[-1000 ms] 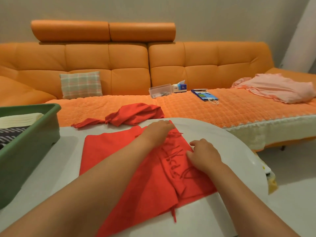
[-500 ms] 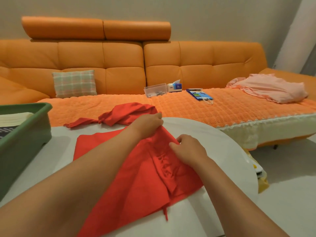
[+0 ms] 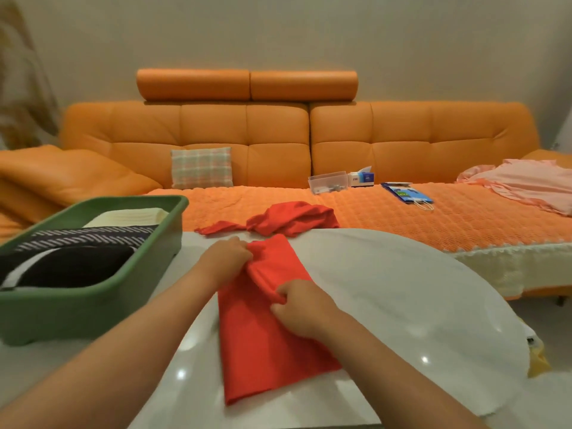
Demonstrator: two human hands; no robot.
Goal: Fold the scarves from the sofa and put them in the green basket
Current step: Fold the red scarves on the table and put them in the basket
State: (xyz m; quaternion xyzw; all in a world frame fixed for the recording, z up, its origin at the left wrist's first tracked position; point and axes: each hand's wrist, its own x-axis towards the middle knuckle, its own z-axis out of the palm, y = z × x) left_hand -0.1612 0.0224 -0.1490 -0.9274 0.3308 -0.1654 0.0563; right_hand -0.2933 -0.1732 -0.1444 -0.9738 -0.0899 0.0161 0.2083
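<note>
A red scarf [image 3: 263, 335] lies folded into a long narrow strip on the white round table [image 3: 402, 289]. My left hand [image 3: 227, 255] pinches its far left corner. My right hand [image 3: 301, 308] grips a raised fold along its right edge. The scarf's far end [image 3: 294, 218] trails off the table onto the sofa seat in a bunched heap. The green basket [image 3: 93, 298] stands on the table to the left and holds folded cream, striped and black scarves.
An orange sofa [image 3: 278, 134] runs behind the table, with a plaid cushion [image 3: 201, 167], a clear plastic box [image 3: 328, 182], a tissue pack [image 3: 362, 178], a blue paper bag [image 3: 407, 193] and a pink cloth [image 3: 523, 181] on it. Floor lies to the right.
The scarf's right part with the fringe has been folded over to the left, making a narrower strip. Both hands moved left with it. The view has pulled back and shifted left.
</note>
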